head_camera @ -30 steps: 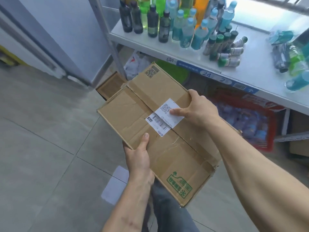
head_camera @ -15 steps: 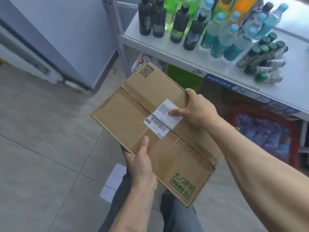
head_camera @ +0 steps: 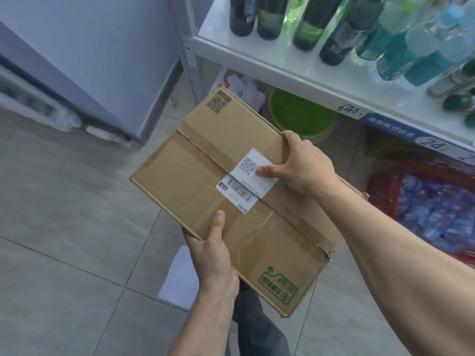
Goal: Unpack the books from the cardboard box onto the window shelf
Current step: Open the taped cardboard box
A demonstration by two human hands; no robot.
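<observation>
Cardboard box (head_camera: 195,176), gripped by left hand (head_camera: 213,255) and right hand (head_camera: 305,170), clears shelf edge (head_camera: 295,80).

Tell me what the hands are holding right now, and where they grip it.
Both hold the closed cardboard box: the left hand grips its near long edge, thumb on top; the right hand grips the far edge, thumb on the white label.

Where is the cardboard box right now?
Centre of the head view, the cardboard box is held closed above the floor by the left hand and right hand.
</observation>
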